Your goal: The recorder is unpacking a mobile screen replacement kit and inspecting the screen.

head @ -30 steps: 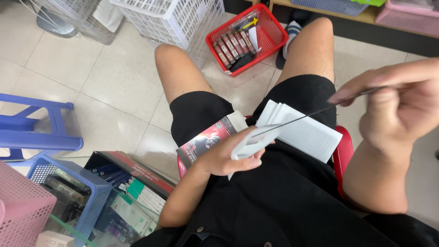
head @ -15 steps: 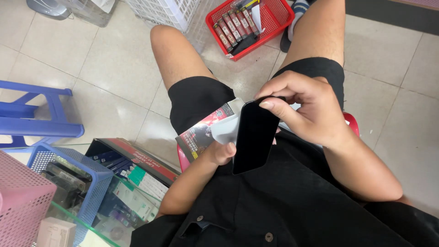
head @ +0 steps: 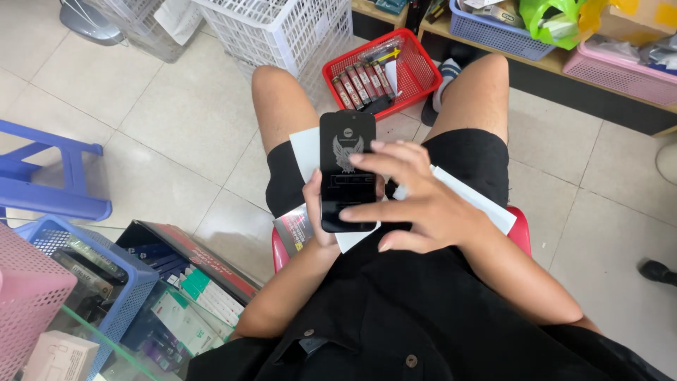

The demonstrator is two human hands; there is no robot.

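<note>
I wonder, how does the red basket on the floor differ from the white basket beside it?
The red basket is low and shallow; the white basket stands taller and runs out of the top of the picture. The red basket holds a row of small dark packs, while the white basket's contents cannot be made out. Both are plastic lattice baskets standing on the tiled floor.

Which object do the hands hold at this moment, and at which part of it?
The left hand grips a black screen protector with its white sleeve by the lower left edge. The right hand lies with fingertips on its right edge.
</note>
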